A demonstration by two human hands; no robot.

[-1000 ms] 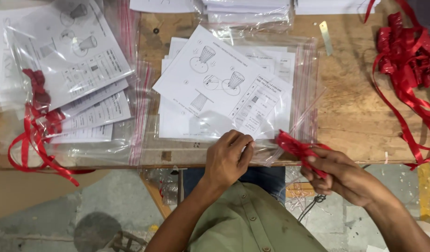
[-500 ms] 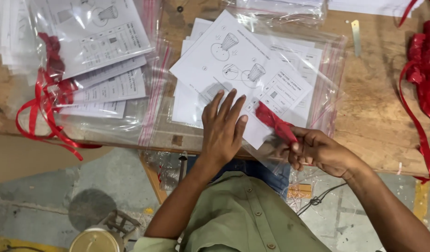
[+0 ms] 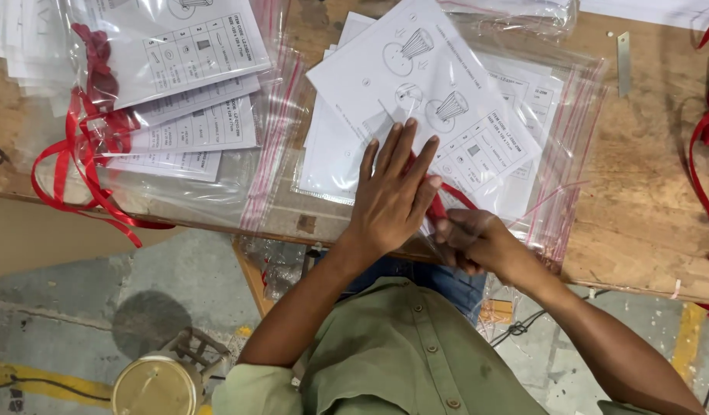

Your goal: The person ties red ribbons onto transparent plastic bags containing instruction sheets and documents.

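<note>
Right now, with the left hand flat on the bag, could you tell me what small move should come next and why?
Probably push the red ribbon deeper into the clear bag: the right hand pinches it at the bag's near edge, while the left hand lies flat on the instruction sheets.

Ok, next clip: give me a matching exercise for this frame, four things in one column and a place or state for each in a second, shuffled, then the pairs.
Things
1. left hand
2. right hand
3. metal strip
4. tangle of red ribbon

Places or states
A. lies bare on the wood at the far right of the table
B. flat, fingers spread, on the clear bag of printed sheets
C. on the stack of filled bags at the left
D. at the bag's near edge, pinching a red ribbon piece

Pairs: 1-B, 2-D, 3-A, 4-C
</note>
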